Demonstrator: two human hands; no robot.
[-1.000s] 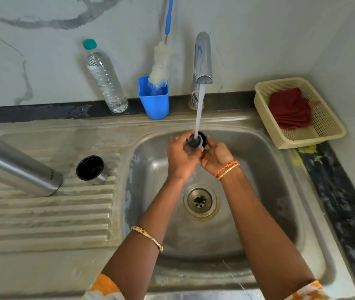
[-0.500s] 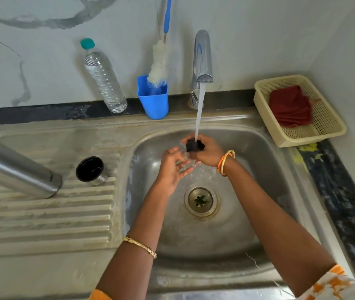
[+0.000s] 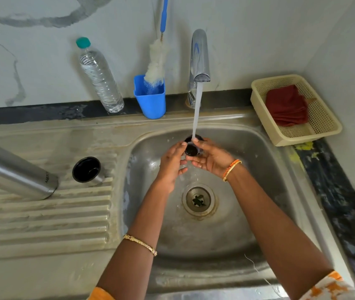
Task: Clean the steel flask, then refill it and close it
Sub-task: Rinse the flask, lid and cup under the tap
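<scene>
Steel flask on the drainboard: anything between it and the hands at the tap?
Nothing blocks it. The steel flask lies on the ribbed drainboard; only the steel cap sits beside its end, toward the basin. Both hands hold a small black stopper under the water.

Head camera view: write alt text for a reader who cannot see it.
Both hands, left hand and right hand, hold a small black flask stopper under the tap's running water. The steel flask lies on the drainboard.
</scene>
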